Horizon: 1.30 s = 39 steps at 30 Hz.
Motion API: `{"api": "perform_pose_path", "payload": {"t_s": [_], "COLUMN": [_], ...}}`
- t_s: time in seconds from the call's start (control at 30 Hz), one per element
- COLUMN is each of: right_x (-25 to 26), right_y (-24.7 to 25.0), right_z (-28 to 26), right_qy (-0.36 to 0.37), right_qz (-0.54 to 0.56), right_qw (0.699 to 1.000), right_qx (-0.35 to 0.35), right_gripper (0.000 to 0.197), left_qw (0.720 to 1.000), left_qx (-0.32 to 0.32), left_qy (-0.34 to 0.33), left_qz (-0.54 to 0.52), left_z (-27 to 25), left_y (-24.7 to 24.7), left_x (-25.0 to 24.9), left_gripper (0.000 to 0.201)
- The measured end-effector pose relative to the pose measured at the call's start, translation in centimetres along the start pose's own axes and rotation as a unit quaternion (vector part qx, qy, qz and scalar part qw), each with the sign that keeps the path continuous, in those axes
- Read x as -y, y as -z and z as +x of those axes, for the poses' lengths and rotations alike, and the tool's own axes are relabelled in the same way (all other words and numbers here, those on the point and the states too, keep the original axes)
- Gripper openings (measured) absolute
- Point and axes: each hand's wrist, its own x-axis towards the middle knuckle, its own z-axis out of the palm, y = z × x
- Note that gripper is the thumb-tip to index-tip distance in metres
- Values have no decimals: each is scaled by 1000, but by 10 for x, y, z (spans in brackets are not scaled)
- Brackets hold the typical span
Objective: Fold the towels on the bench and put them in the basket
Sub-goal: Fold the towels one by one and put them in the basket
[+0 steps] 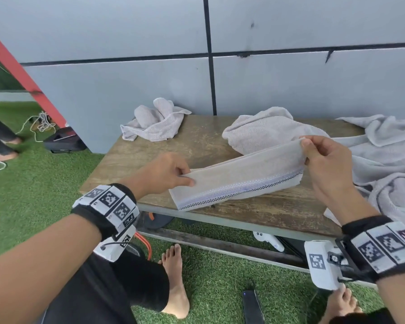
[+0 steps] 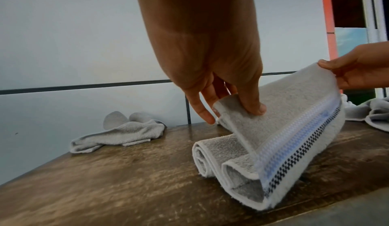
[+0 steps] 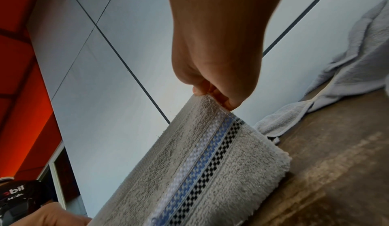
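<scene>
Mid-fold: striped towel [image 1: 239, 181] pinched at both ends, top flap raised over the bench [image 1: 150, 155].

My left hand [image 1: 164, 174] pinches the near-left corner of the flap between thumb and fingers; my right hand [image 1: 325, 160] pinches the far-right corner, held a little higher. Below my grips, the rest of the towel lies doubled on the wood, its blue and checked band running between my hands. I judge this a fold in progress: next I should bring the flap across and lay it flat, edges matched, keeping both pinches level so it doesn't skew. Unfolded towels wait beyond my left hand [image 1: 154, 122] and beside my right [image 1: 388, 155]; no basket is in view.
</scene>
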Motion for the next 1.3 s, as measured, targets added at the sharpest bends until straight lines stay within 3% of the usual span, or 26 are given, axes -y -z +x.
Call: {"api": "perform_pose_path", "payload": {"t_s": [0.2,0.33,0.57,1.3], "right_x": [-13,-13,-17,-23], "right_y": [7,11,4,-11], "right_z": [-11,-6,-1,3], "right_qy": [-2,-4,4,18], "right_qz": [6,17,6,-24], "right_qw": [1000,1000,1000,1000], "right_qx": [10,7,7,7], "right_gripper": [17,12,9,17], "left_qw": [999,999,990,995], "left_qx": [-4,11,-52,-44], "left_qy": [-4,-4,52,46], "left_qz": [-36,-47,-123,-83], "left_z": [-12,-17,-21,-38], "left_y": [-1,-6,-2,1], "left_x": [2,0,-1,24], "left_gripper": [10,9,13,17]}}
